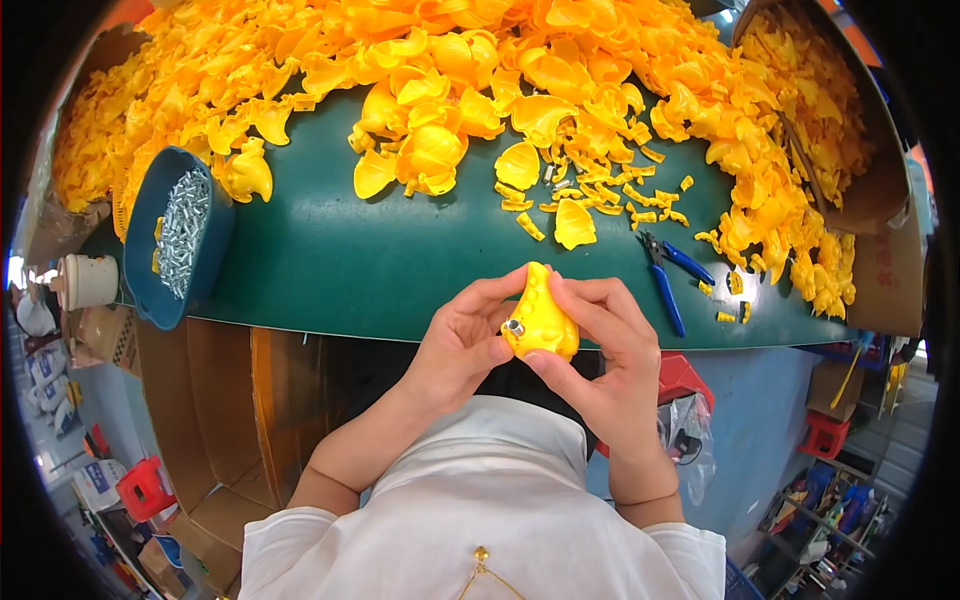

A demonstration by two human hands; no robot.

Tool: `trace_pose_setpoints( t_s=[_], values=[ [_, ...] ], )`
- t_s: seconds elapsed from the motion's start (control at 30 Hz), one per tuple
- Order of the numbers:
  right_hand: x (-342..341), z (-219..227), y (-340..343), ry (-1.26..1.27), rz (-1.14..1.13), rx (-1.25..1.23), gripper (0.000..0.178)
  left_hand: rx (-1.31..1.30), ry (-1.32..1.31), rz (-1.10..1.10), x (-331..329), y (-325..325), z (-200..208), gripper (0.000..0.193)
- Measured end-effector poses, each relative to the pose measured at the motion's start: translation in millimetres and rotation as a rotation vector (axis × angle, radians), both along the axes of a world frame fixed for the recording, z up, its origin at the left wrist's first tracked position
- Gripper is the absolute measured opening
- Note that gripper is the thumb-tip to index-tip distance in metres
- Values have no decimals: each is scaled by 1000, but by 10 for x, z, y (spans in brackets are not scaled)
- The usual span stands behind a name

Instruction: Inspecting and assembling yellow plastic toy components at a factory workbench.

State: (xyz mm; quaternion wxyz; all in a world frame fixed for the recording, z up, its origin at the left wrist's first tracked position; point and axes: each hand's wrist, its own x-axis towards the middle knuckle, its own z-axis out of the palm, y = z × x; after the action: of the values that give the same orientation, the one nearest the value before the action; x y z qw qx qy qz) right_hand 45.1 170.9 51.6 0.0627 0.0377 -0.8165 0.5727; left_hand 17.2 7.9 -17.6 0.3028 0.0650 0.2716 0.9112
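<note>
Both hands hold a yellow moulded plastic part (542, 318) just off the near edge of the green table. My left hand (465, 340) grips its left side, with the thumb beside a small silver metal cylinder (513, 327) that sits in the part. My right hand (612, 350) closes on the other side, index finger near the top and thumb at the lower edge. The fingers cover some of the part's outline. Blue-handled cutting nippers (668, 280) lie on the table to the right of my right hand.
A dark blue tub (222, 235) of small metal cylinders (183, 232) stands at the table's left. Yellow plastic shells (430, 155) are heaped across the back and right of the green table (330, 240). Cardboard boxes (200, 400) stand below on the left; a red stool (680, 378) is at right.
</note>
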Motion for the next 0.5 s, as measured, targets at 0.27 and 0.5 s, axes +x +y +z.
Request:
trace_pose_setpoints(
  t_s=[0.27, 0.5],
  values=[
    [-8, 47, 7, -64, 44, 139, 67, -2, -122, -55, -23, 22, 113, 62],
    [-3, -61, -8, 0, 40, 130, 65, -40, -285, -27, -14, -26, 260, 57]
  ],
)
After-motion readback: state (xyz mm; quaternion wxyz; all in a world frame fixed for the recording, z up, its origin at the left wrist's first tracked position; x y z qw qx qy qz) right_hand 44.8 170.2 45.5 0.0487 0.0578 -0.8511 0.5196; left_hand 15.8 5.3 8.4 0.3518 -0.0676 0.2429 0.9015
